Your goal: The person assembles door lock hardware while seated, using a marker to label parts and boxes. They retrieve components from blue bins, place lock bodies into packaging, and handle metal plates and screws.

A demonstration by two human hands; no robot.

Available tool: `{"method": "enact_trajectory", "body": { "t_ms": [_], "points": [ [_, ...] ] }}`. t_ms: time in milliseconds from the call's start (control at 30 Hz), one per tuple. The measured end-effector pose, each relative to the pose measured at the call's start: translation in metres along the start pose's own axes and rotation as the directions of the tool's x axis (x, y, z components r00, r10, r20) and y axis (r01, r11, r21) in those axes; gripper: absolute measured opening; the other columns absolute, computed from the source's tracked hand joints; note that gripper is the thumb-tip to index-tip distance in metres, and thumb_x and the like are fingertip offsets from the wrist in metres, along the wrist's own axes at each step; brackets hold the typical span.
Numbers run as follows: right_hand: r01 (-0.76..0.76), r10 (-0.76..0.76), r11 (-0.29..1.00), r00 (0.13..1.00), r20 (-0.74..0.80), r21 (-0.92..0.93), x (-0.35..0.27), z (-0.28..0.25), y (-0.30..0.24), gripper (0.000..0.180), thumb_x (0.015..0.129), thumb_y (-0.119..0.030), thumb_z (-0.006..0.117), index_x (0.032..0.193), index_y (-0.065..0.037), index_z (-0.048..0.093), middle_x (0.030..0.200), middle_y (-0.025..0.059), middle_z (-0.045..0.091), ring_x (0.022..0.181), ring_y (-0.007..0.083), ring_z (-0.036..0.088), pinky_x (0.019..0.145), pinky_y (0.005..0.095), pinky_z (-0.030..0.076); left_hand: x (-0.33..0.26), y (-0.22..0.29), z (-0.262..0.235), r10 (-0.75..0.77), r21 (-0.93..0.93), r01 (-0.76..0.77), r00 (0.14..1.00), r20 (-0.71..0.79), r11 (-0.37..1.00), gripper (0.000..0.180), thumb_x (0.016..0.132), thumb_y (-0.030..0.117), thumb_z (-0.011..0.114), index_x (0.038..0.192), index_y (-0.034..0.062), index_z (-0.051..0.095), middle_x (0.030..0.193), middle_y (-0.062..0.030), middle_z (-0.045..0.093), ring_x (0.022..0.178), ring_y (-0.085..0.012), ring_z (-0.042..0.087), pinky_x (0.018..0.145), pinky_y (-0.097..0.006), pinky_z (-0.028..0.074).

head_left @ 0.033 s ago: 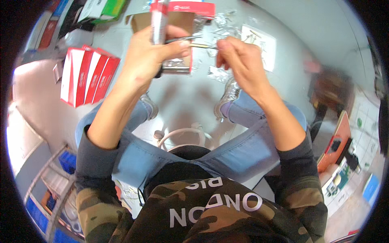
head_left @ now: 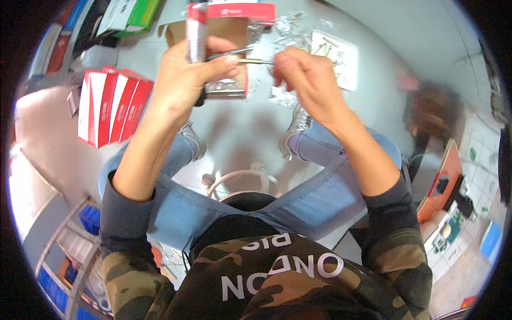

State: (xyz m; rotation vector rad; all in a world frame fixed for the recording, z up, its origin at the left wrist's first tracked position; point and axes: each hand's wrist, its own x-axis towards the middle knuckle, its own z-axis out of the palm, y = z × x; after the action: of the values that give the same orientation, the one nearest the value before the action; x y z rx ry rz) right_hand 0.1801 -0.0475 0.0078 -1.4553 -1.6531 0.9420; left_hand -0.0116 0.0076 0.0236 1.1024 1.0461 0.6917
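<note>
My left hand [head_left: 184, 72] is closed round an upright silver and red tube [head_left: 196, 40] with a dark upper end. From its thumb and finger, a thin dark rod [head_left: 229, 54] sticks out to the right. Below that lies a thin brass-coloured rod [head_left: 249, 61], reaching from my left thumb to the fingertips of my right hand [head_left: 304, 72]. Those right fingers are pinched together at the rod's end. Under the left hand is an open cardboard box [head_left: 241, 32] holding clear plastic packets [head_left: 226, 84], partly hidden by the hand.
Red and white boxes [head_left: 114, 109] stand fanned out at left, with a green and white box [head_left: 130, 18] behind. A red box [head_left: 242, 10] lies at the far side. Clear plastic bags [head_left: 288, 40] and a white sheet with small metal parts [head_left: 341, 58] lie right of centre.
Both hands, with the tube and rods, sit slightly further left in the picture. The boxes and table things have shifted a little left too. Both grips look the same.
</note>
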Motion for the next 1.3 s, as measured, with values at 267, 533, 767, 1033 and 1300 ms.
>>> {"method": "enact_trajectory", "body": {
  "t_ms": [267,533,767,1033,1300],
  "points": [
    [-0.022,0.023,1.000,0.999,-0.043,0.010,-0.002,-0.003,-0.003,0.021,0.085,-0.028,0.056,0.087,-0.006,0.057,0.066,0.0091,0.059,0.056,0.0239,0.058,0.052,0.0325,0.043,0.003,-0.003,0.006,0.014,-0.019,-0.014,0.999,0.038,1.000,0.021,0.075,0.002,0.065,0.094,-0.0045,0.058,0.082,-0.0099,0.063,0.072,-0.0141,0.063,0.065,-0.025,0.052],
    [0.012,-0.013,0.996,1.000,-0.015,-0.089,-0.005,-0.007,-0.001,0.021,0.089,-0.022,0.053,0.084,-0.001,0.056,0.068,0.0033,0.058,0.059,0.0091,0.052,0.053,0.0228,0.042,0.005,-0.002,0.008,0.019,-0.085,-0.018,1.000,0.014,0.996,0.021,0.073,0.003,0.069,0.090,-0.0042,0.059,0.080,-0.0107,0.062,0.070,-0.0163,0.063,0.064,-0.026,0.053],
    [-0.005,0.002,0.990,1.000,-0.027,-0.138,-0.001,-0.008,-0.003,0.017,0.084,-0.021,0.059,0.085,-0.004,0.056,0.070,0.0077,0.060,0.055,0.0180,0.057,0.051,0.0288,0.044,0.003,-0.002,0.006,0.041,-0.049,-0.039,0.999,0.031,0.998,0.022,0.072,0.004,0.069,0.090,-0.0045,0.059,0.079,-0.0109,0.063,0.068,-0.0155,0.064,0.063,-0.025,0.053],
    [0.214,-0.224,0.957,0.974,-0.031,-0.194,0.003,-0.006,-0.004,0.018,0.083,-0.020,0.059,0.087,-0.003,0.056,0.074,0.0073,0.058,0.060,0.0173,0.055,0.054,0.0279,0.044,0.000,-0.008,0.013,0.079,0.099,-0.087,0.993,0.085,0.991,0.018,0.074,0.008,0.067,0.088,-0.0002,0.061,0.072,-0.0073,0.064,0.066,-0.0115,0.063,0.049,-0.022,0.045],
    [0.186,-0.191,0.964,0.982,-0.008,-0.191,0.003,-0.002,-0.004,0.019,0.084,-0.020,0.058,0.083,-0.002,0.055,0.073,0.0117,0.057,0.060,0.0239,0.055,0.054,0.0317,0.043,0.000,-0.011,0.014,0.111,0.133,-0.121,0.990,0.085,0.984,0.016,0.074,0.009,0.066,0.087,0.0008,0.061,0.069,-0.0064,0.063,0.063,-0.0093,0.061,0.045,-0.022,0.042]
  ]
}}
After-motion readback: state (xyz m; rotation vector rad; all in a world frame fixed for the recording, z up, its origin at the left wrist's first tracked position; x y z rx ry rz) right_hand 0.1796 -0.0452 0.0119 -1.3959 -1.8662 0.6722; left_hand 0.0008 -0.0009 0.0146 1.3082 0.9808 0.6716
